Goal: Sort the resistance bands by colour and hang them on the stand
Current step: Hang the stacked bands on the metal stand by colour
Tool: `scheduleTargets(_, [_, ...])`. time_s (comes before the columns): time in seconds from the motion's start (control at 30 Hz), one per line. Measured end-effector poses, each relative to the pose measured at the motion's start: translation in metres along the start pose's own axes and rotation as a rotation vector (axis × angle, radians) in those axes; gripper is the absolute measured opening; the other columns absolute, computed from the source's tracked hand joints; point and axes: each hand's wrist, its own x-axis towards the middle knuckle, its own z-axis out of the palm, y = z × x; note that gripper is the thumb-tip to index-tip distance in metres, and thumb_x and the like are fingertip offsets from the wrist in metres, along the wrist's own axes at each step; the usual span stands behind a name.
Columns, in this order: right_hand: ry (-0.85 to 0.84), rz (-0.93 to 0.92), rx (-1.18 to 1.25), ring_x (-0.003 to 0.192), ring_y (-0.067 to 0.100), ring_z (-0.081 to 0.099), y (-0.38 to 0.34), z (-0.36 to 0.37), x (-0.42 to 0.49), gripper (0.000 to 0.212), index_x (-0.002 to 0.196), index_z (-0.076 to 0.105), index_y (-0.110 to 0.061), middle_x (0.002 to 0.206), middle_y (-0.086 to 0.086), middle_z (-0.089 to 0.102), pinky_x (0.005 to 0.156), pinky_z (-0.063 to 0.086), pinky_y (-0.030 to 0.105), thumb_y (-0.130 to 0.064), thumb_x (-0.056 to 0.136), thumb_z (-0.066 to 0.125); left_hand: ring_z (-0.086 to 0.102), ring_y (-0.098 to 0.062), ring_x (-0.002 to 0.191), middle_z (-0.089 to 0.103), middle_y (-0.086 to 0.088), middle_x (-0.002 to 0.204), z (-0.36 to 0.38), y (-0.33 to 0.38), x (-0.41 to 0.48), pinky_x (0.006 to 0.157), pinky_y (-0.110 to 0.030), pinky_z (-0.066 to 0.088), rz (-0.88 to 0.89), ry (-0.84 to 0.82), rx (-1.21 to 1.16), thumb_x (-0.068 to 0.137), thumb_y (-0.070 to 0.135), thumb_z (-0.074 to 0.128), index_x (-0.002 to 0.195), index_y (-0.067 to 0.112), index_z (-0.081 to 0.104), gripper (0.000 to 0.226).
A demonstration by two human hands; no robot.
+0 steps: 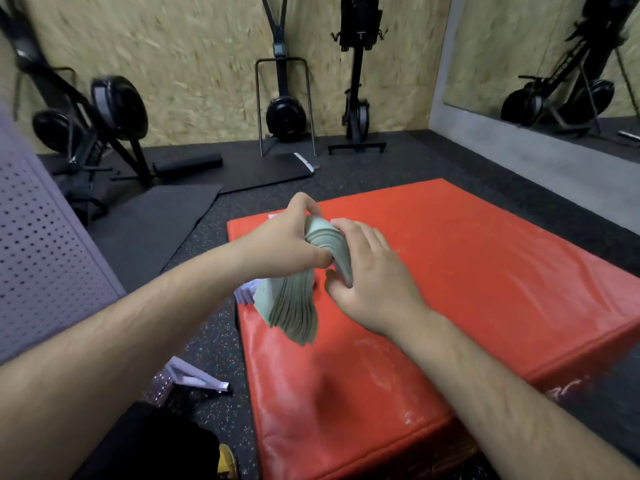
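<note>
Right now the red pad [467, 271] fills most of my view, lying flat on the dark speckled floor [214, 341]. Left of the pad, well apart from it, a pale purple perforated panel [41, 254] stands upright. Beyond the pad's far edge, black exercise machines [285, 109] stand against a chipboard wall [194, 46]. Past its far right corner is a mirror [502, 46] on the side wall. A black floor mat [156, 223] lies off the pad's far left corner.

Above the left part of the pad I hold a thick bundle of sage-green resistance bands [294, 303], lifted clear of it. The bundle is folded over at its top, where both grips meet. Its long axis runs from that fold down and toward me, leaning a little left. The loose ends fan out at the low end, pointing at the pad's near left edge. My left grip [294, 237] is clenched on the fold from the left, fingers wrapped over its top. My right grip [374, 271] grasps the same fold from the right, fingers curled over it and thumb tucked beneath.

Under the bundle, at the pad's left edge, a few lilac bands [246, 294] show, mostly hidden. On the floor just left of the pad's near part lies a small lilac bracket [197, 374].
</note>
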Motion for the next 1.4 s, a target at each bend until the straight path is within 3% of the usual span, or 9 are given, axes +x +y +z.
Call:
scheduleTargets(0.13, [0.093,-0.023,-0.026,0.101,0.031,0.057,-0.026,0.006,0.022,0.051,0.127,0.056,-0.015,0.113,0.004,0.061,0.08,0.052,0.045,-0.035,0.079,0.058,0.058,0.001,0.06,0.065,0.006,0.08,-0.035,0.0,-0.013,0.048,-0.012,0.042,-0.032,0.049,0.045,0.076,0.02,0.074,0.116,0.023,0.04,0.053])
scheduleTargets(0.3, [0.12,-0.015,0.154,0.099,0.024,0.06,-0.065,0.011,0.054,0.038,0.115,0.063,-0.019,0.106,-0.001,0.067,0.083,0.045,0.032,-0.02,0.077,0.069,0.071,-0.017,0.077,0.072,0.0,0.088,-0.076,-0.02,-0.04,0.071,-0.039,0.058,-0.077,0.083,0.049,0.073,0.026,0.081,0.116,0.034,0.036,0.062])
scheduleTargets(0.43, [0.142,-0.04,0.209,0.097,0.02,0.06,-0.101,0.015,0.079,0.033,0.108,0.065,-0.021,0.103,-0.004,0.067,0.082,0.044,0.031,-0.02,0.076,0.068,0.065,-0.012,0.064,0.07,-0.006,0.086,-0.099,-0.038,-0.062,0.06,-0.031,0.054,-0.077,0.206,-0.011,0.075,0.021,0.079,0.118,0.035,0.037,0.062])
scheduleTargets(0.6, [0.154,-0.078,0.231,0.095,0.016,0.059,-0.139,0.026,0.101,0.03,0.106,0.065,-0.02,0.1,-0.006,0.067,0.078,0.041,0.027,-0.02,0.075,0.068,0.068,-0.018,0.071,0.069,-0.006,0.093,-0.124,-0.062,-0.082,0.068,-0.038,0.057,-0.043,0.305,-0.121,0.073,0.02,0.08,0.126,0.046,0.034,0.075])
scheduleTargets(0.73, [0.153,-0.105,0.229,0.093,0.016,0.059,-0.162,0.034,0.117,0.028,0.104,0.064,-0.021,0.099,-0.008,0.066,0.078,0.042,0.029,-0.02,0.076,0.066,0.069,-0.008,0.077,0.067,0.002,0.103,-0.141,-0.078,-0.1,0.066,-0.018,0.053,-0.02,0.353,-0.155,0.078,0.015,0.079,0.137,0.047,0.032,0.082])
scheduleTargets(0.93, [0.159,-0.17,0.232,0.092,0.016,0.056,-0.189,0.053,0.141,0.024,0.102,0.062,-0.021,0.097,-0.009,0.064,0.075,0.038,0.027,-0.022,0.078,0.067,0.068,-0.006,0.071,0.062,0.002,0.099,-0.174,-0.098,-0.114,0.061,-0.026,0.056,-0.027,0.487,-0.159,0.087,0.026,0.073,0.134,0.047,0.036,0.063])
scheduleTargets(1.03, [0.148,-0.184,0.222,0.094,0.018,0.058,-0.201,0.064,0.152,0.023,0.101,0.06,-0.023,0.098,-0.009,0.065,0.079,0.045,0.036,-0.026,0.079,0.067,0.058,-0.005,0.057,0.063,0.003,0.087,-0.191,-0.102,-0.115,0.055,-0.024,0.049,-0.033,0.538,-0.139,0.091,0.028,0.069,0.13,0.044,0.04,0.051])
scheduleTargets(1.3, [0.122,-0.22,0.018,0.102,0.022,0.048,-0.209,0.084,0.167,0.028,0.108,0.065,-0.03,0.104,-0.006,0.054,0.083,0.046,0.037,-0.037,0.081,0.068,0.052,0.004,0.048,0.06,0.011,0.076,-0.219,-0.108,-0.113,0.047,-0.016,0.037,-0.186,0.439,0.006,0.092,0.036,0.06,0.125,0.04,0.043,0.037])
scheduleTargets(1.4, [-0.031,-0.19,0.06,0.105,0.022,0.05,-0.203,0.088,0.167,0.024,0.104,0.061,-0.022,0.106,-0.004,0.057,0.086,0.046,0.039,-0.031,0.083,0.066,0.055,0.004,0.05,0.062,0.011,0.075,-0.216,-0.111,-0.108,0.052,-0.02,0.041,-0.224,0.327,0.031,0.089,0.035,0.062,0.119,0.038,0.047,0.034])
